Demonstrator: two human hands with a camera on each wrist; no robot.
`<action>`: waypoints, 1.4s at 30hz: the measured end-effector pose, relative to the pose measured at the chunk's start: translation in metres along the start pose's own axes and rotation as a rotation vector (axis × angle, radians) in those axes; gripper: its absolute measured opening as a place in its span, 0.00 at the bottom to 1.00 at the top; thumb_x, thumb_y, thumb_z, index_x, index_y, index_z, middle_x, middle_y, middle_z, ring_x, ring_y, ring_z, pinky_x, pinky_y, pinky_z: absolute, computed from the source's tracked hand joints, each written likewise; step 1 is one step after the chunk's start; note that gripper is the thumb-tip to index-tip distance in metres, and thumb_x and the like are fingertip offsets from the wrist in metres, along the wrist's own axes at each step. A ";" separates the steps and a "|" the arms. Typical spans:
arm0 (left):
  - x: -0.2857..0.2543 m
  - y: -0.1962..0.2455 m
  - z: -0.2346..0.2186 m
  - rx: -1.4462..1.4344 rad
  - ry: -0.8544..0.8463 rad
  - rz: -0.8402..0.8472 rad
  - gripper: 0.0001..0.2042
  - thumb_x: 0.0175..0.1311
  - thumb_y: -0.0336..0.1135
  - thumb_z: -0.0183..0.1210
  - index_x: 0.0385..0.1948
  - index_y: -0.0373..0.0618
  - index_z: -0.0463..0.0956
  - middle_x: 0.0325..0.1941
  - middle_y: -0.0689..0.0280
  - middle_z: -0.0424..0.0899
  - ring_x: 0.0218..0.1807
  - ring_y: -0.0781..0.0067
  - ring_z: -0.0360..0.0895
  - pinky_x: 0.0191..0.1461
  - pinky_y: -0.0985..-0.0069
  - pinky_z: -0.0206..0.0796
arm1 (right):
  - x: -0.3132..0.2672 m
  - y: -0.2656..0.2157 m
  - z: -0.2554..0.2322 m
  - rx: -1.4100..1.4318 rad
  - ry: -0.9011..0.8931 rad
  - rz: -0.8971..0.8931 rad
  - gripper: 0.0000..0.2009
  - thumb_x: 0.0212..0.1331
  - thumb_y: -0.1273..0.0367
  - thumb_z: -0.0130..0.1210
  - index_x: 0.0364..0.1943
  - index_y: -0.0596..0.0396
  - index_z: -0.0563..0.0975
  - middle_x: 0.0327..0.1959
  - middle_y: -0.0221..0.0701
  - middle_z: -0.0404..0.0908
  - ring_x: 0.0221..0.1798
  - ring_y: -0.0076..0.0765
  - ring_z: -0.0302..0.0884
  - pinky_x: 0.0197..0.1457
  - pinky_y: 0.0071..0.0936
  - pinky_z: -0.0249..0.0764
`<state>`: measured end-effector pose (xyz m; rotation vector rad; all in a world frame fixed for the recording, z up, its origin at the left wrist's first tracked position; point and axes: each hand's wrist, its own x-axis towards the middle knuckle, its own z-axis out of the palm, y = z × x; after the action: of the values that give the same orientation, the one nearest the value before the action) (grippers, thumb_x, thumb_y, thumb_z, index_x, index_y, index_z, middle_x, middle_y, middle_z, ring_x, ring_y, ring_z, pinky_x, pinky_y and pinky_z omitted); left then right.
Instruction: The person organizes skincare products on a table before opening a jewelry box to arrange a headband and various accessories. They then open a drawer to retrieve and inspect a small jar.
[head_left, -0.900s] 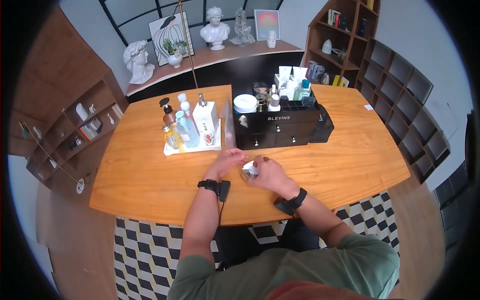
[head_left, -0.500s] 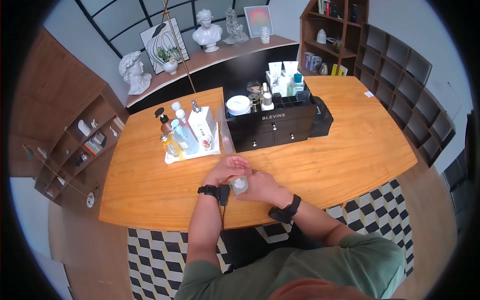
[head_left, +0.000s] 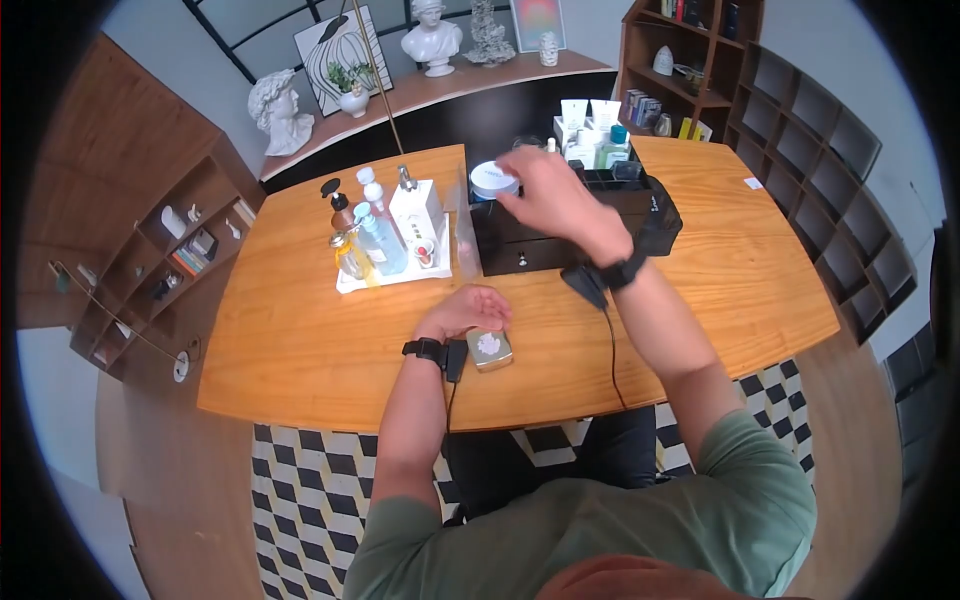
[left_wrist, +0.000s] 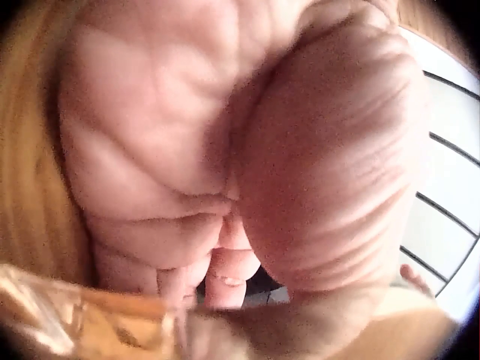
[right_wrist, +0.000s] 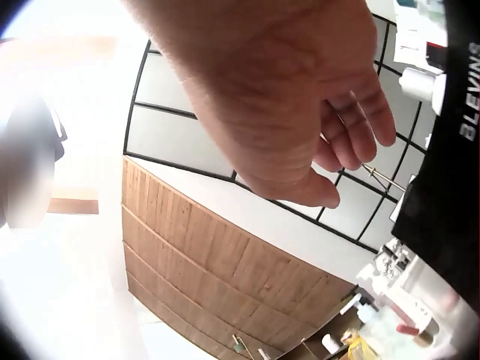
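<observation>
My left hand (head_left: 470,311) rests on the table with its fingers loosely bent, right behind a small square gold box (head_left: 491,349) with a pale floral mark on top. In the left wrist view the palm (left_wrist: 150,112) fills most of the picture, and the shiny box (left_wrist: 90,322) shows low at the left, close by the thumb. My right hand (head_left: 560,195) is raised over the black organizer (head_left: 500,243), fingers relaxed and slightly bent, near a white-lidded round jar (head_left: 493,180). Nothing shows between the right fingers (right_wrist: 360,142) in the right wrist view.
A white tray (head_left: 395,281) with several bottles stands left of the organizer. White tubes (head_left: 573,113) and a green-capped bottle (head_left: 615,148) stand in the organizer's back right. A clear panel (head_left: 466,235) runs along its left side.
The right hand has left the small box and risen forward over the organizer. The box now sits on the table beside the left hand, which stays near its earlier place.
</observation>
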<state>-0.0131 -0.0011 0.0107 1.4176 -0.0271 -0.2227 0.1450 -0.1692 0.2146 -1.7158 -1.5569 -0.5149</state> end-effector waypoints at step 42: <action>-0.006 0.006 0.006 -0.102 0.040 -0.023 0.15 0.69 0.37 0.63 0.50 0.40 0.76 0.50 0.61 0.84 0.50 0.69 0.85 0.51 0.74 0.79 | -0.101 -0.015 -0.018 0.142 -0.404 0.333 0.28 0.33 0.61 0.70 0.42 0.63 0.82 0.41 0.49 0.83 0.47 0.53 0.82 0.53 0.38 0.77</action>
<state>-0.0193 -0.0053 0.0187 1.3209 0.0330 -0.2118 0.1160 -0.2496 0.1566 -1.9963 -1.4845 0.1166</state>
